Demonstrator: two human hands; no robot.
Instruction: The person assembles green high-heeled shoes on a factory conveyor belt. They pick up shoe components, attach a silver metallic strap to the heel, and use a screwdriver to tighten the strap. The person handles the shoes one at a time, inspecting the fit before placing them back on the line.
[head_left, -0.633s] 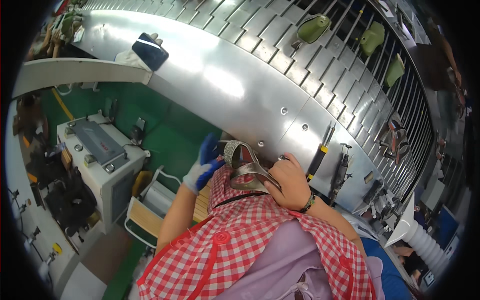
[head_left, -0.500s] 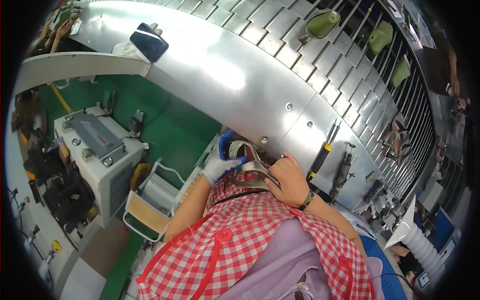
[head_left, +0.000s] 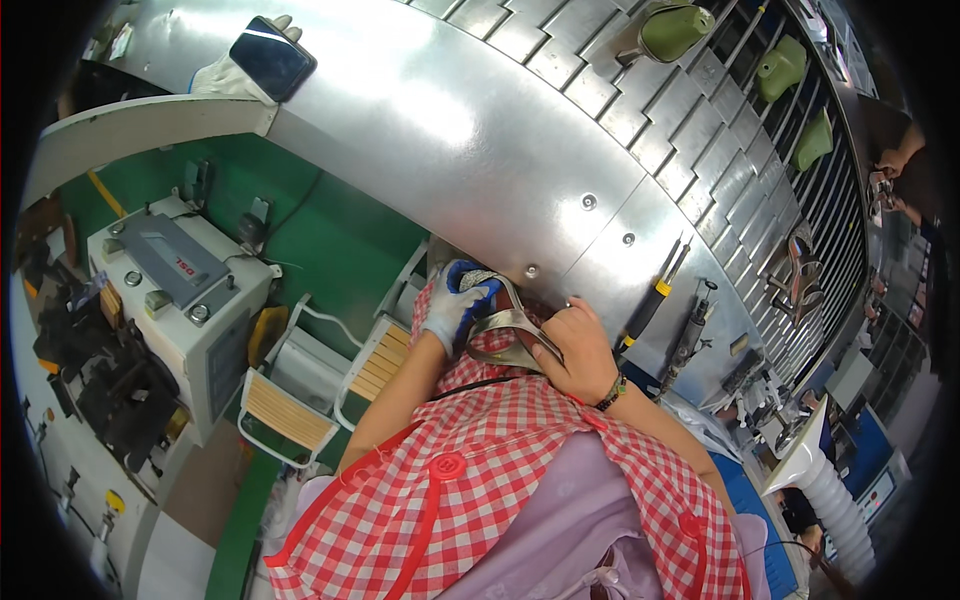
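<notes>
Close to my body, at the edge of the metal bench, I hold a strappy sandal [head_left: 508, 338] with metallic straps, one of them glittery. My left hand [head_left: 462, 305], in a white and blue work glove, is closed around the glittery strap end. Bare, with a beaded bracelet at the wrist, my right hand [head_left: 580, 350] grips the other end, its thumb on the wide strap. The sole is partly hidden by the straps and my hands.
A phone [head_left: 272, 60] lies on a white glove [head_left: 225, 80] at the far left of the bench. A yellow-black screwdriver-like tool [head_left: 648, 308] and a dark air tool [head_left: 690, 335] lie right. Beyond runs a slatted conveyor [head_left: 640, 130] with green shoe lasts [head_left: 676, 34] and another sandal [head_left: 797, 275].
My left hand has closed more tightly over the glittery strap, its fingers now curled on it. The sandal has shifted slightly right. The whole view has tilted a little.
</notes>
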